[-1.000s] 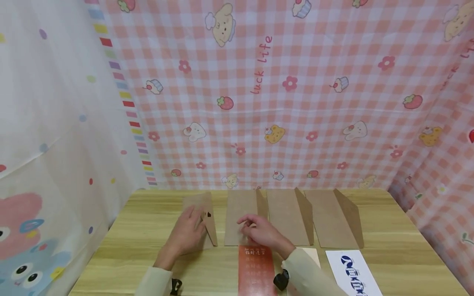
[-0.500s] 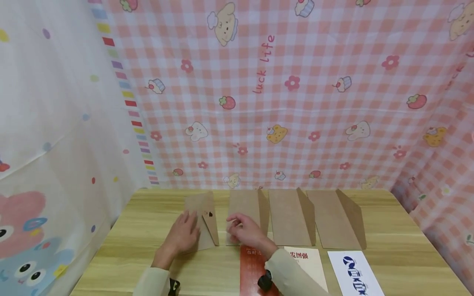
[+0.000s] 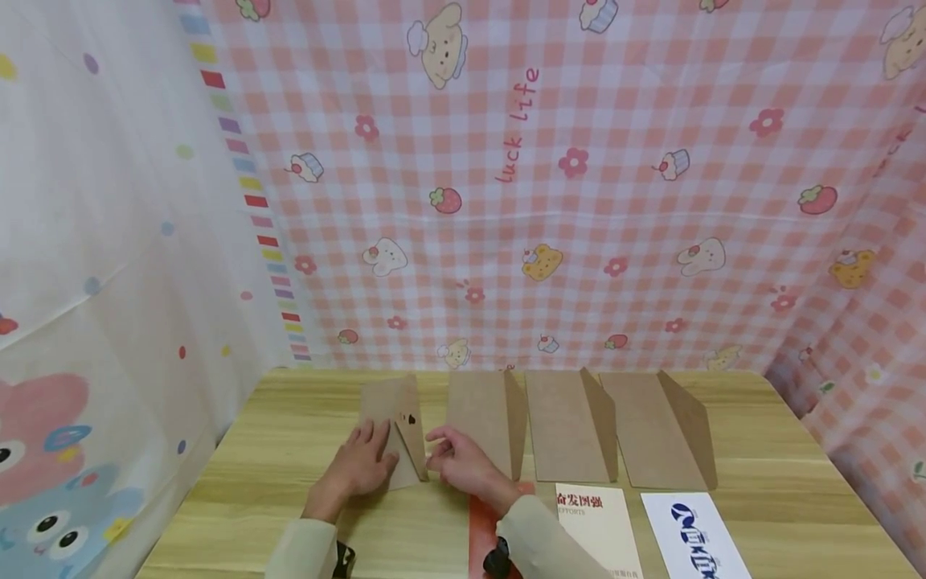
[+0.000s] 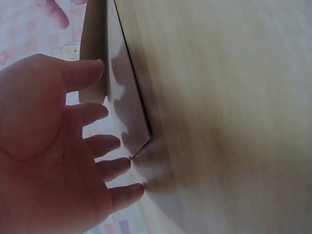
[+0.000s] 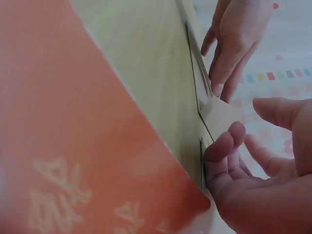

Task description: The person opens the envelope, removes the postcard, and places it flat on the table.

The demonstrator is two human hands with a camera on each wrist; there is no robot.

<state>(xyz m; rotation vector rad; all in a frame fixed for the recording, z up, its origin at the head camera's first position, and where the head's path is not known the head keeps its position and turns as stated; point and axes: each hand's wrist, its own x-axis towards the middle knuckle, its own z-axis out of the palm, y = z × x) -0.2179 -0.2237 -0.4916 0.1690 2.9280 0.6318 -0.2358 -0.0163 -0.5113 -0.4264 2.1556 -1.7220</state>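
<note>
A brown kraft envelope (image 3: 378,394) lies leftmost in the row, its flap (image 3: 411,438) folded partway over and bearing a small dark mark. My left hand (image 3: 363,458) rests on its lower part with fingers spread and nearly straight. In the left wrist view that hand (image 4: 53,141) has its fingertips along the envelope's edge (image 4: 127,112). My right hand (image 3: 466,465) is just right of the flap, over the lower part of the second envelope (image 3: 477,402). Its fingers are loosely bent and hold nothing; in the right wrist view its thumb (image 5: 278,111) stands apart from them.
Two more brown envelopes with opened flaps, a middle one (image 3: 560,418) and a right one (image 3: 640,426), continue the row. Nearer me lie a red card (image 3: 483,531), partly under my right arm, a cream card (image 3: 596,531) and a white card with blue print (image 3: 694,535).
My right hand has moved left, from over the second envelope to the leftmost envelope's flap. My left hand has slid down the leftmost envelope, uncovering its upper part. The cream card shows more.
</note>
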